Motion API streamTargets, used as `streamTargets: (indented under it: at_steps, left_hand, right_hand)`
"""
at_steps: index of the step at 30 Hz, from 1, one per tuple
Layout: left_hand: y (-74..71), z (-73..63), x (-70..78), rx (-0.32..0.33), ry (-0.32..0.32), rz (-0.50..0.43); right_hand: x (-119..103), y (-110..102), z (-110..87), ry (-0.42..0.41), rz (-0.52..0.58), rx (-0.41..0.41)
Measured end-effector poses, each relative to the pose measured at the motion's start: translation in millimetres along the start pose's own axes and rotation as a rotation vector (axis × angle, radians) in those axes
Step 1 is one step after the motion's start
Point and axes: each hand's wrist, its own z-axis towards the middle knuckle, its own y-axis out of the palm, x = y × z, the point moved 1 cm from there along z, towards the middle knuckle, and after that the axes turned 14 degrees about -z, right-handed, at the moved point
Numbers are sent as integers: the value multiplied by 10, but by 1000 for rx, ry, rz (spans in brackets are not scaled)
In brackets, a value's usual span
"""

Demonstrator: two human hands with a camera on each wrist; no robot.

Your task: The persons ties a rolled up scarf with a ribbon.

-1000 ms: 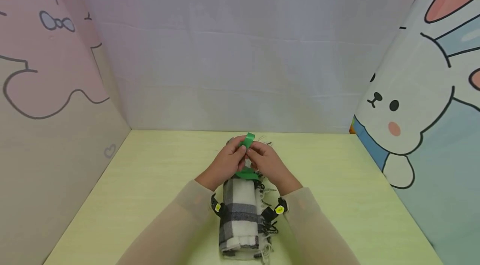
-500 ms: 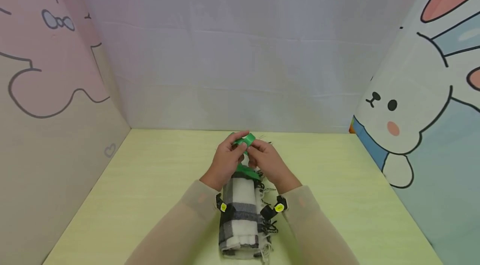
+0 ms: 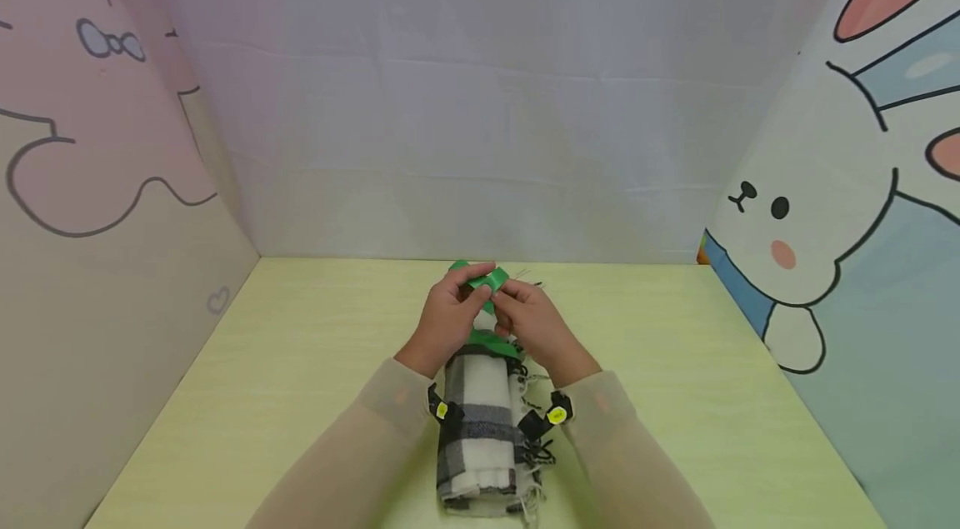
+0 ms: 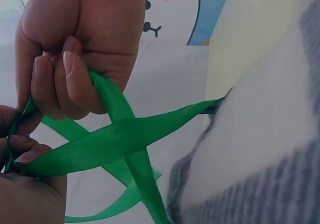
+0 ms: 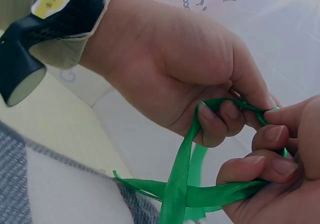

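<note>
A rolled black-and-white checked blanket (image 3: 487,462) with a fringe lies lengthwise on the table. Green satin ribbon (image 3: 491,343) goes around its far part, and the strands cross above the roll in the left wrist view. My left hand (image 3: 438,325) pinches a ribbon loop between thumb and forefinger. Opposite it, my right hand (image 3: 538,329) pinches the ribbon too, fingertips meeting those of the left. In the right wrist view, one strand runs up into the curled fingers of the left hand (image 5: 170,59), another into the right hand (image 5: 295,169).
The pale yellow table (image 3: 300,396) reaches back to a white cloth wall (image 3: 480,137). Cartoon-printed panels stand on both sides, with a rabbit (image 3: 810,229) on the right one. Both wrists wear small black cameras (image 3: 546,421).
The ribbon loop between the fingertips has tipped from upright toward the left. My left forefinger has stretched over it, and a bit of ribbon now shows beyond that hand. My right hand barely moves.
</note>
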Motion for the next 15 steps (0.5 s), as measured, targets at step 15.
streamTargets:
  at_steps: [15]
  left_hand:
    - [-228, 77, 29, -191, 2, 364]
  right_hand:
    - [72, 4, 32, 9, -33, -53]
